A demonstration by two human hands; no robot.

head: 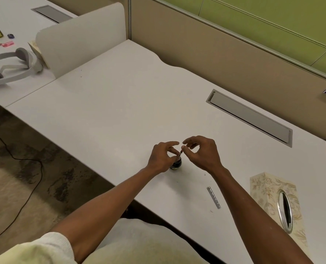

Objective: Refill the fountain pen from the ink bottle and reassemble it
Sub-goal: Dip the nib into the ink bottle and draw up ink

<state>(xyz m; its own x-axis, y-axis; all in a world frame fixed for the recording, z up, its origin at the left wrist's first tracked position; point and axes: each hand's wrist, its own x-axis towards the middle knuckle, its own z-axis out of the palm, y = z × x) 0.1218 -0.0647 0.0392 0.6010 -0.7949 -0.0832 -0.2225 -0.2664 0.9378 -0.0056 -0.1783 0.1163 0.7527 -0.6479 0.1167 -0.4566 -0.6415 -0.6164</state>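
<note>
At the lower centre of the frame, a thin pen section (180, 153) is pinched, tilted, over the ink bottle (176, 163) by the right hand (202, 153). The bottle's neck is gripped by the left hand (161, 156), and the silver barrel (213, 197) is seen lying on the desk (120, 103), lower right.

no readable text, brand, number or sign anywhere in view. ink bottle (176, 163) under the two grips: label too small and dark to make out. tissue box (272, 202) right of the grips: floral pattern only, no lettering.
</note>
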